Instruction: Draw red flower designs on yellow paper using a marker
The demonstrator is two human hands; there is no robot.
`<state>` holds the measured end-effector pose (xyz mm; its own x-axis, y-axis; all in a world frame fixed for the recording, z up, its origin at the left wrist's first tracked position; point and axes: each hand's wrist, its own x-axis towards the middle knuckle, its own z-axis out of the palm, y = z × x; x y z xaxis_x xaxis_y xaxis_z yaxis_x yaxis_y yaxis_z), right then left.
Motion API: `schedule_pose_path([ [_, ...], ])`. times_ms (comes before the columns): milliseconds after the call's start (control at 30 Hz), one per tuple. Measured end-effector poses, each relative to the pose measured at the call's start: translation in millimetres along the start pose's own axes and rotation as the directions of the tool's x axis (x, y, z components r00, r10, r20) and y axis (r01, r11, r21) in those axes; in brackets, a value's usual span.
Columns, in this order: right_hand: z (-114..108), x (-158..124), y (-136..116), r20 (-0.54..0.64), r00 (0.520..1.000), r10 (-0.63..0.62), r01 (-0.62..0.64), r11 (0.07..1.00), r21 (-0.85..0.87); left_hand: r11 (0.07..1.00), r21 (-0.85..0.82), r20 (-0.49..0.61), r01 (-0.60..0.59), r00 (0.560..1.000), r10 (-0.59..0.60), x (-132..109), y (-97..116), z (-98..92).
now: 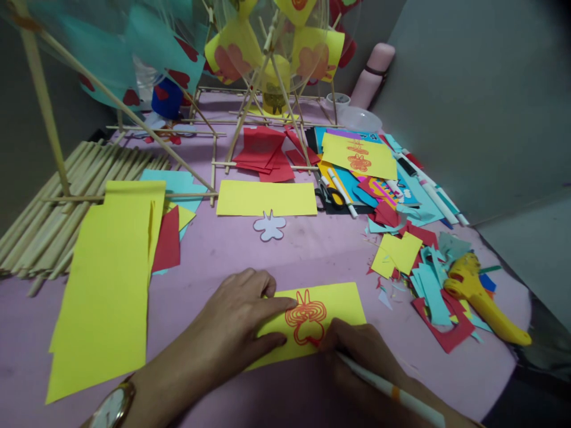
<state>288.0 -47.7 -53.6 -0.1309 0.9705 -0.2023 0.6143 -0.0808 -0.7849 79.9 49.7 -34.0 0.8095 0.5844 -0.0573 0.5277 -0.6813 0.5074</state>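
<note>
A strip of yellow paper (345, 303) lies in front of me, with a butterfly drawn on it in red-orange looping lines. My left hand (245, 318) rests on the strip's left end, thumb and index finger stretched apart beside the drawing. Closed round a white marker (379, 383) with an orange band, my right hand (352, 351) has the marker's red tip at the butterfly's lower wing. Just beyond the strip lies a pale butterfly cutout (270, 226), and behind that a blank yellow strip (267, 199).
Yellow sheets (104, 285) and bamboo sticks (89, 190) lie left. Stick frames (272, 53) stand behind, near red paper pieces (263, 151). Rightward are scissors (332, 196), decorated yellow paper (357, 157), paper scraps (430, 285), a yellow glue gun (486, 300) and a pink bottle (373, 74).
</note>
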Motion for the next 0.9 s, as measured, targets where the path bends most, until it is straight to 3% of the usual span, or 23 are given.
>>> schedule_pose_path([
  [300, -1, 2, -5, 0.004, 0.999, -0.038, 0.038, 0.999, -0.019, 0.997, 0.077, -0.003, -0.031, 1.000, 0.031, 0, 6, 1.2],
  [633, -1, 6, -6, 0.053, 0.999, -0.004, 0.004, 1.000, -0.008, 0.997, 0.046, 0.027, -0.067, 0.997, 0.066, 6, 16, -3.1],
  [700, -2, 4, -4, 0.046, 0.999, -0.003, 0.000, 0.997, 0.075, 0.995, 0.066, 0.022, -0.074, 0.997, 0.072, 10, 19, -4.7],
  [767, -4, 3, -2, 0.000, 1.000, 0.010, -0.009, 0.965, 0.263, 0.994, 0.077, 0.041, -0.079, 0.996, 0.076, 14, 23, -6.4],
  [833, -9, 3, -1, -0.075, 0.993, 0.094, -0.043, 0.861, 0.507, 0.993, 0.081, 0.072, -0.080, 0.995, 0.074, 18, 26, -7.4],
  [900, -15, 6, -3, -0.150, 0.970, 0.190, -0.049, 0.761, 0.647, 0.992, 0.091, 0.081, -0.086, 0.994, 0.079, 21, 28, -7.3],
])
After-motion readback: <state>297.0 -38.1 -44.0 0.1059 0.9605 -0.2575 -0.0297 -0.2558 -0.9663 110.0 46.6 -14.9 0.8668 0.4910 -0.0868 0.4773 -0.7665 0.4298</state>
